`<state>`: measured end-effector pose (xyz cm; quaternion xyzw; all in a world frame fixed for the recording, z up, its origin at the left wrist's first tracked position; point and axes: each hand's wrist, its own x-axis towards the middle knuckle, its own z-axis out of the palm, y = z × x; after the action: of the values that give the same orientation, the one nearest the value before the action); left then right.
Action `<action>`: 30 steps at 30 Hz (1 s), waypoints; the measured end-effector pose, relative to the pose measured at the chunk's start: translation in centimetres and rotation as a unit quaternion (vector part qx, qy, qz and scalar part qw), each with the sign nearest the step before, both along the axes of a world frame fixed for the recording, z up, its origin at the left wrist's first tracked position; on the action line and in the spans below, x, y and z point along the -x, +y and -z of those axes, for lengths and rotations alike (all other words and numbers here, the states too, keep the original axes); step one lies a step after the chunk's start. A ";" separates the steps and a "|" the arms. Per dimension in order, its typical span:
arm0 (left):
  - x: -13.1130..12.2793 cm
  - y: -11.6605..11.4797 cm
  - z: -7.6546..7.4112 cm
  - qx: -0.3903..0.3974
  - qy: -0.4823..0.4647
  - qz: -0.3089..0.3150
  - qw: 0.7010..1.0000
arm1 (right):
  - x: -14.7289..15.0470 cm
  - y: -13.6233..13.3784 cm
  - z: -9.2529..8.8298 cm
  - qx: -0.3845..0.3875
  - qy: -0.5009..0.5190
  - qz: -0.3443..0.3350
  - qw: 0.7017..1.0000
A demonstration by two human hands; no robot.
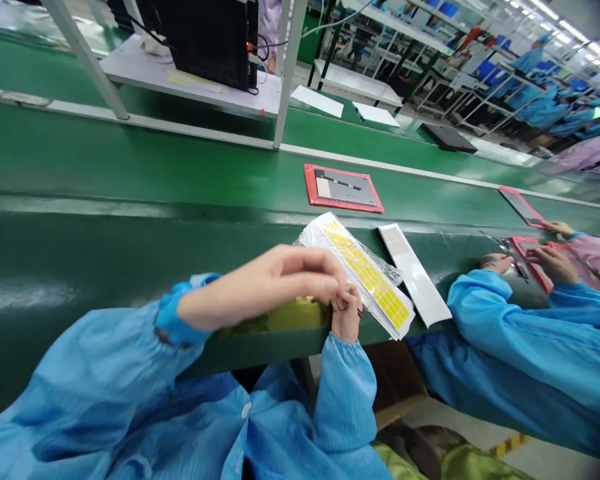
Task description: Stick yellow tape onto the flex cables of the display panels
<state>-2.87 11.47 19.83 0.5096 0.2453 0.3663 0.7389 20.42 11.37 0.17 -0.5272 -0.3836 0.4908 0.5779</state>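
Observation:
My left hand (275, 283) reaches in from the left, its thumb and fingertips drawn together in a pinch. Against those fingertips is my right hand (347, 317), its fingers curled closed. Anything between the two hands is too small or hidden to make out. Just beyond my right hand lies a sheet of yellow stickers (365, 270) on white backing, partly over a clear plastic bag (393, 272). Beside it rests a white strip (415, 273). Below my left hand, a yellow patch (295, 317) shows at the bench edge, partly covered.
On the green belt (205, 173) lies a grey panel (347, 188) in a red bubble-wrap sleeve (310, 183). To the right, a co-worker's hands (555, 263) handle similar red-wrapped parts. A metal-frame shelf (200, 90) holding a black monitor (207, 40) stands across the belt.

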 end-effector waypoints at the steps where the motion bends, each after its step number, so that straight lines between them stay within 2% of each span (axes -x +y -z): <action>1: -0.3 2.2 1.4 0.013 0.053 -0.037 0.998 | 0.0 0.0 0.0 -0.002 0.011 0.011 1.000; 3: -0.7 7.3 4.4 0.099 0.147 -0.091 0.980 | 0.1 0.0 -0.2 -0.005 0.046 0.039 0.998; 4: -0.8 10.0 5.9 0.160 0.177 -0.152 0.959 | 0.1 0.0 -0.3 -0.003 0.061 0.043 0.997; 8: -0.8 19.9 11.1 0.183 0.242 -0.293 0.907 | 0.3 0.0 -0.5 -0.002 0.097 0.040 0.994; 11: -1.1 24.9 13.5 0.179 0.264 -0.349 0.881 | 0.3 0.0 -0.3 0.000 0.111 0.037 0.993; 14: -2.4 28.0 15.2 0.169 0.271 -0.360 0.876 | 0.3 0.0 -0.2 0.006 0.121 0.040 0.992; 18: -4.5 30.2 16.9 0.156 0.283 -0.355 0.877 | 0.3 0.0 -0.3 0.009 0.114 0.040 0.993; 22: -4.4 30.8 17.0 0.173 0.280 -0.364 0.871 | 0.3 0.0 -0.6 0.010 0.110 0.041 0.993; 26: -1.0 29.3 15.7 0.230 0.234 -0.362 0.872 | 0.2 0.1 -0.6 0.004 0.110 0.046 0.993; 30: 4.8 24.3 14.2 0.298 0.151 -0.344 0.878 | 0.1 0.2 -0.5 0.007 0.117 0.043 0.992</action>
<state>-7.64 35.75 5.63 0.1981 0.6109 0.4258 0.6374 20.29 11.53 0.62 -0.4857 -0.2871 0.5268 0.6357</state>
